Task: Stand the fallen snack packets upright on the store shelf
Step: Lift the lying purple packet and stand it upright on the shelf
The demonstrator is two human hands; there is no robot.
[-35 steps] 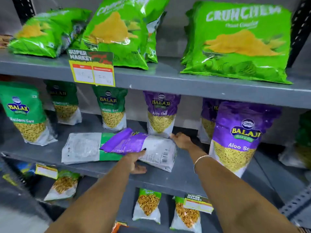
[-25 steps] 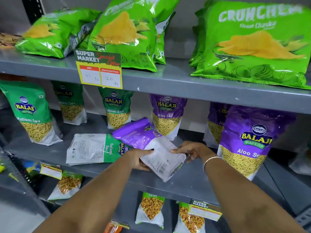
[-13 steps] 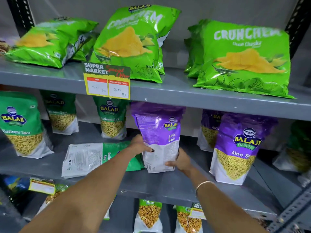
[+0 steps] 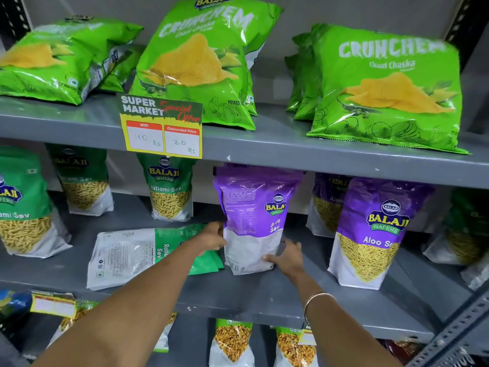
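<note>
A purple Aloo Sev packet [image 4: 254,215] stands upright on the middle grey shelf [image 4: 238,295], its printed back facing me. My left hand [image 4: 211,238] grips its lower left edge and my right hand [image 4: 287,256] holds its bottom right corner. Just to the left, a green and white Ratlami Sev packet [image 4: 132,256] lies flat on the same shelf, back side up, partly under my left forearm.
Upright green packets [image 4: 170,189] stand at the shelf's back left, and purple ones [image 4: 375,231] at the right. Large green chip bags [image 4: 383,86] fill the upper shelf, where a yellow price tag [image 4: 161,125] hangs. More packets stand on the shelf below.
Both hands lifted the purple packet from lying flat, turned it upright and set it on the shelf. The green packet stayed flat.
</note>
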